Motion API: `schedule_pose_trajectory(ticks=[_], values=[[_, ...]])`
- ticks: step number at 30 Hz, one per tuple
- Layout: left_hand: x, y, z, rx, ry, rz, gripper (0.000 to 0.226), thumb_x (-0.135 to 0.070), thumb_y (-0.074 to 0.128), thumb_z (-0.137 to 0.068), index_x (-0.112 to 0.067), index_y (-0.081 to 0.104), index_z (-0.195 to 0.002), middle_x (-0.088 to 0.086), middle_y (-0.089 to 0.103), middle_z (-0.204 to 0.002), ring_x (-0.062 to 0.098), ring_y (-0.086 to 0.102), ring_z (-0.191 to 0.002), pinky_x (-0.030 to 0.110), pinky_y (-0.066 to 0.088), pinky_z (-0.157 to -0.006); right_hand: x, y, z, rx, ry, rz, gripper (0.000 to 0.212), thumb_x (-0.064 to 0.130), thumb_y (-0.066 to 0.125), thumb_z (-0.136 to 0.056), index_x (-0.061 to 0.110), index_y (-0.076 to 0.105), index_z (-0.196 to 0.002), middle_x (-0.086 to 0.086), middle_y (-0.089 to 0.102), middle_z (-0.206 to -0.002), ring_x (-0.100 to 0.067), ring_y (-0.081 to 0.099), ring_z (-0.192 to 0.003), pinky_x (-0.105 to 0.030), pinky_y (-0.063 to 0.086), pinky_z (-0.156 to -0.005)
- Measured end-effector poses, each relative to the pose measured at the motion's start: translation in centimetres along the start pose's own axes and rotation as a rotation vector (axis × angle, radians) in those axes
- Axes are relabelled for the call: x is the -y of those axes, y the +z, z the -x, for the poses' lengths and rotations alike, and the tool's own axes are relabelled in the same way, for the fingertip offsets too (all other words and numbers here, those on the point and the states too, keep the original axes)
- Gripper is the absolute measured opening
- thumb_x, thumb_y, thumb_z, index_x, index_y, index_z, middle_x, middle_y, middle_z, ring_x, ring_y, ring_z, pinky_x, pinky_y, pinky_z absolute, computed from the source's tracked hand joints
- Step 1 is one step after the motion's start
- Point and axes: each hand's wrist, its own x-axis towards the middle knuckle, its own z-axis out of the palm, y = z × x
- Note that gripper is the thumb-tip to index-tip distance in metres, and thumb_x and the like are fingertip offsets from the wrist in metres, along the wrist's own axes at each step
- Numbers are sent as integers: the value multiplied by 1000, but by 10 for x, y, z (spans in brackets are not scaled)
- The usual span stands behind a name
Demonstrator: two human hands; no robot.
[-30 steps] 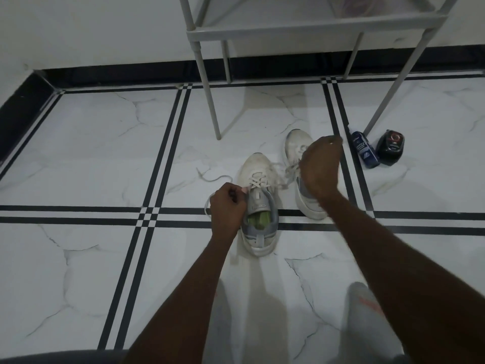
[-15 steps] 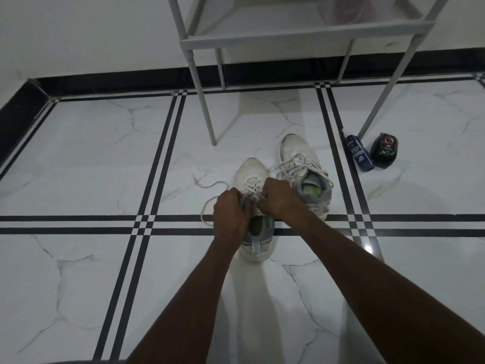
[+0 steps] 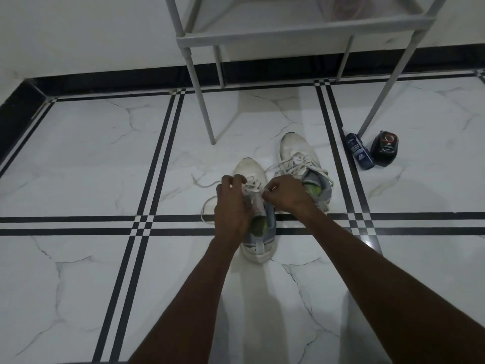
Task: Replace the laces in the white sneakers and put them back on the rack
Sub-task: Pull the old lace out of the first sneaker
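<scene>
Both hands work at the throat of the nearer white sneaker (image 3: 256, 219) on the marble floor (image 3: 78, 158). From the head camera, the left hand (image 3: 232, 208) has its fingers curled in, pinching the white lace (image 3: 207, 206) at the shoe's left side, near the upper eyelets; its back faces the camera and its wrist lies over the shoe's left edge. The right hand (image 3: 284, 194) is likewise clenched round a strand of the same lace at the shoe's right side, knuckles up, a short bit of lace showing at its fingertips. The two hands sit close together, just apart, over the tongue. Both forearms reach forward from the bottom of the view, the left nearly straight ahead, the right angled in from the lower right.

Slack lace loops out on the floor to the left of the nearer sneaker. This shoe points away from the person, its grey heel toward the camera and a green insole showing. The second sneaker (image 3: 301, 158) stands just beside it on the right, a little farther off, laced, with loose lace ends draped over its collar. Beyond them stands the grey rack (image 3: 301, 30), its legs on the floor. By its right front leg lie a blue bottle (image 3: 359, 151) and a dark container (image 3: 385, 148), side by side.
</scene>
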Motion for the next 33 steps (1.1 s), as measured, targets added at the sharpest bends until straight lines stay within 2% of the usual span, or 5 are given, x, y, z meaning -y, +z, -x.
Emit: schedule_pose_trajectory(ticks=[8,13,25,30,33], values=[[6,6,-8,-31,192,-179,12,-20,64,-94,-13,71,-101,6,62,-110,26,50,-104,38,48,-84,1,-3,4,96,30,-67,17,22,72,-83,6,80,-85,-9,76,-81,-21,73,-68,-35,62,-74],[26,-4,-19,-506,-352,258,10,-6,58,-85,-7,54,-95,10,59,-93,30,58,-90,37,46,-77,2,-2,8,84,147,-233,20,16,69,-83,-2,76,-75,-14,74,-73,-31,73,-63,-48,62,-64],[6,1,-8,-5,229,-263,13,-24,60,-94,-17,71,-93,0,69,-101,25,54,-106,44,39,-92,2,-4,10,127,134,-222,21,16,70,-82,-5,75,-78,-18,73,-74,-29,73,-63,-47,62,-64],[26,-41,-36,-548,-630,89,23,-21,50,-98,-4,56,-112,15,58,-117,33,57,-110,50,51,-87,0,-5,13,51,157,-267,25,14,71,-83,-9,72,-74,-22,72,-74,-32,72,-63,-50,62,-61],[37,-48,-34,-474,-550,-17,27,-12,58,-92,-9,52,-118,13,54,-125,34,49,-119,48,45,-87,2,-5,15,57,119,-231,25,15,71,-83,-1,71,-64,-16,72,-69,-31,72,-64,-48,62,-61]])
